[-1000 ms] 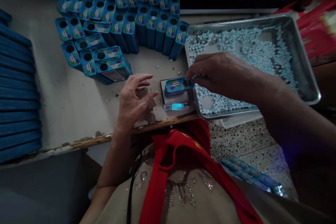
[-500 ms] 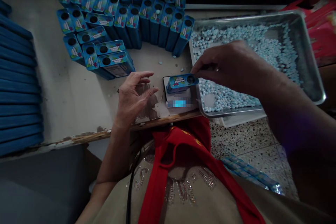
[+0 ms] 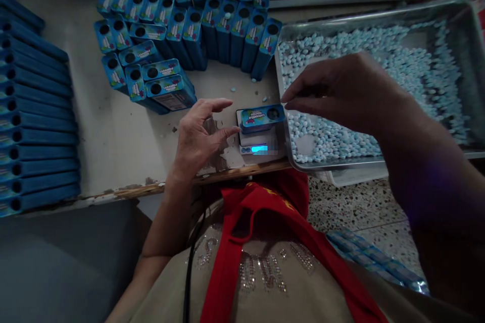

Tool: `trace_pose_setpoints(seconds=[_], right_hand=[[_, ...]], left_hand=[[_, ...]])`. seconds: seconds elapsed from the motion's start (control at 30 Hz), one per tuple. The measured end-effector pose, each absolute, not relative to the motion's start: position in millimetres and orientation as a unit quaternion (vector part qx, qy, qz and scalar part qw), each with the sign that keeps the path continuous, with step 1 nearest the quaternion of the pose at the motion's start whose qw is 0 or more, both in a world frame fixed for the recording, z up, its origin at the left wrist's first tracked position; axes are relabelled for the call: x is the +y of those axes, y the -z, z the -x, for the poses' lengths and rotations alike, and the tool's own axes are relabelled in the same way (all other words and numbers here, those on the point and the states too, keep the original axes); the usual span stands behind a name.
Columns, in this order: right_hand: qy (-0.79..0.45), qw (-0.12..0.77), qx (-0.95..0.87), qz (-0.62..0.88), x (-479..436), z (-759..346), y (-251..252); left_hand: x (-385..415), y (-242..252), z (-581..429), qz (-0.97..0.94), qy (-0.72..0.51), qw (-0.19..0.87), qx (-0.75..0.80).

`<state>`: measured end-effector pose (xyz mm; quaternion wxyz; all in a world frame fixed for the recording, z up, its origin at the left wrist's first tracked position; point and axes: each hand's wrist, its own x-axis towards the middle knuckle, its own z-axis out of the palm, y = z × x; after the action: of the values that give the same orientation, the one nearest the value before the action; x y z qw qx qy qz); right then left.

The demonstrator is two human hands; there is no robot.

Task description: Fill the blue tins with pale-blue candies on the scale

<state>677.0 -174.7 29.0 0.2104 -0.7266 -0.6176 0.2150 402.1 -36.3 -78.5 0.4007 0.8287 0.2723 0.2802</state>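
A blue candy tin (image 3: 257,117) lies on a small digital scale (image 3: 261,139) with a lit display. The round dark opening in its top is toward the right. My left hand (image 3: 199,133) is open beside the tin's left end, thumb and forefinger spread apart, the thumb tip close to the tin. At the tin's right end hovers my right hand (image 3: 344,91), fingertips pinched together near the opening; whatever they hold is too small to make out. Under that hand is a metal tray (image 3: 379,160) of pale blue and white candies (image 3: 329,139).
Several upright blue tins (image 3: 193,25) stand grouped at the back, one with a candy on its top. More blue tins (image 3: 41,136) lie stacked at the left. A few loose candies (image 3: 233,90) dot the table. Its worn wooden edge (image 3: 140,189) runs in front of me.
My left hand has come right, closer to the tin's left end. My right hand stays pinched near the opening, its tips slightly off the tin's corner. The view has shifted a little.
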Motion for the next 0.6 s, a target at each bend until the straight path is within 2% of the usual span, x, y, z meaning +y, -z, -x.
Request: trace_pose_setpoints(seconds=[0.3,0.37,0.6], right_hand=[[-0.144,-0.081,-0.737,0.655,-143.5,-649.2,-52.8],[-0.138,-0.093,-0.741,0.650,-139.6,-647.7,-52.2],[-0.139,-0.024,-0.753,0.642,-143.0,-653.8,-38.2]], left_hand=[[-37.8,71.1,-409.5,-0.839,-0.263,0.395,0.265],[-37.4,71.0,-408.1,-0.838,-0.260,0.397,0.270],[-35.2,72.3,-405.9,-0.845,-0.266,0.403,0.228]])
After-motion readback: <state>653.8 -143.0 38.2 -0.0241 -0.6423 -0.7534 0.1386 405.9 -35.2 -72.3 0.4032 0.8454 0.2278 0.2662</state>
